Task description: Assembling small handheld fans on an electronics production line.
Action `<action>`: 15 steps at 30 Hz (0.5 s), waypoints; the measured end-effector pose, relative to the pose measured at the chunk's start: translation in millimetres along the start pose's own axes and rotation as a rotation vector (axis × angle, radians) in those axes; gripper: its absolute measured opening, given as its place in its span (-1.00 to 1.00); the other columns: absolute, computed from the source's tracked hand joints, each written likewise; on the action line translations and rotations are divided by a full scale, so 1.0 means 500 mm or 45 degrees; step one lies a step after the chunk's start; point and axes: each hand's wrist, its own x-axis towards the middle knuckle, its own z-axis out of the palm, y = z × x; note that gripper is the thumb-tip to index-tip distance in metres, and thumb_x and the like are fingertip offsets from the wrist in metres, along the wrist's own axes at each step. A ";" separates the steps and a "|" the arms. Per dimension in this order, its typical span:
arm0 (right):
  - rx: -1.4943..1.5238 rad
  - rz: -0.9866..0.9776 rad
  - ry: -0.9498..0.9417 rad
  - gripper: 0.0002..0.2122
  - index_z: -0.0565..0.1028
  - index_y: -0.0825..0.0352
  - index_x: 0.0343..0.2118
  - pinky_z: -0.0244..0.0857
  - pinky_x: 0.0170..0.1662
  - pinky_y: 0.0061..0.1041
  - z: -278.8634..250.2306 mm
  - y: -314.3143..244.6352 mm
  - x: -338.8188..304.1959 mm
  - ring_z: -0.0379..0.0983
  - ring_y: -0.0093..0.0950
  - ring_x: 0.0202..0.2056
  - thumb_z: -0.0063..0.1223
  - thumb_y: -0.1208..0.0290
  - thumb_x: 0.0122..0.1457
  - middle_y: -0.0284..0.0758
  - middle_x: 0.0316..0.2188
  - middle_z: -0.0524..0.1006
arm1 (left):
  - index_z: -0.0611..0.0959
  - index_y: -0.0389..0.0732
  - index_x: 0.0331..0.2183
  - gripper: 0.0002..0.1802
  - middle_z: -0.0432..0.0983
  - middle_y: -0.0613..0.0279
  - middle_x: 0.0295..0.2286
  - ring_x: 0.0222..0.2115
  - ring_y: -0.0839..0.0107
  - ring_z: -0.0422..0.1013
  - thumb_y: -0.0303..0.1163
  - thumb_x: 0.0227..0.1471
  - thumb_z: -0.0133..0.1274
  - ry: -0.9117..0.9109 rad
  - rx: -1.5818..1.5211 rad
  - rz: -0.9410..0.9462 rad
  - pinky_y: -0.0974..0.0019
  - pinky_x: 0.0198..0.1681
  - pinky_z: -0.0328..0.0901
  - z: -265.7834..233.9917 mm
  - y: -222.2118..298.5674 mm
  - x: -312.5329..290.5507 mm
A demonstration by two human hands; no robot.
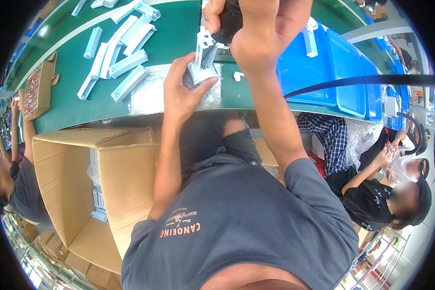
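Note:
My left hand point(182, 89) grips a pale blue plastic housing point(204, 65) by its wide lower end, thumb on one side and fingers on the other. The housing stands tilted over the near edge of the green table point(174, 36). Above it, my right hand point(266, 36) is closed around a black rounded thing point(232, 21), whose kind I cannot make out. That black thing meets or nearly meets the housing's upper end. A small white piece point(238, 76) lies on the table just right of the housing.
Several pale blue housings point(129, 83) lie scattered at the left. Blue trays point(304, 72) stand right, one housing point(310, 41) on them. An open cardboard box point(125, 188) sits below the table edge. A black bar point(362, 81) crosses the right side; co-workers point(372, 198) are on both sides.

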 end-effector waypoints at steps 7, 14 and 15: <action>-0.057 0.017 0.000 -0.62 0.25 0.42 0.15 0.13 -0.66 -0.68 0.010 0.000 0.018 0.31 -0.65 -0.67 0.09 0.54 0.34 -0.33 -0.48 0.47 | 0.60 -0.34 0.00 -0.35 0.55 0.06 -0.14 -0.11 0.21 0.49 -0.47 -0.19 0.47 0.009 -0.009 0.021 0.25 0.02 0.34 -0.010 0.008 0.019; -0.186 -0.017 0.112 -0.63 0.28 0.37 0.10 0.23 -0.63 -0.62 -0.005 0.012 -0.012 0.36 -0.60 -0.65 0.13 0.46 0.33 -0.25 -0.47 0.49 | 0.58 -0.33 0.03 -0.30 0.52 0.10 -0.12 -0.11 0.23 0.46 -0.50 -0.20 0.47 -0.007 0.106 0.103 0.27 0.00 0.33 -0.004 0.005 0.010; -0.161 -0.057 0.109 -0.63 0.28 0.37 0.10 0.23 -0.63 -0.62 0.007 0.002 -0.006 0.36 -0.60 -0.65 0.13 0.46 0.33 -0.25 -0.47 0.49 | 0.58 -0.34 0.04 -0.31 0.51 0.20 -0.15 -0.15 0.38 0.43 -0.51 -0.18 0.46 -0.010 0.131 0.089 0.35 -0.04 0.31 -0.010 0.008 0.010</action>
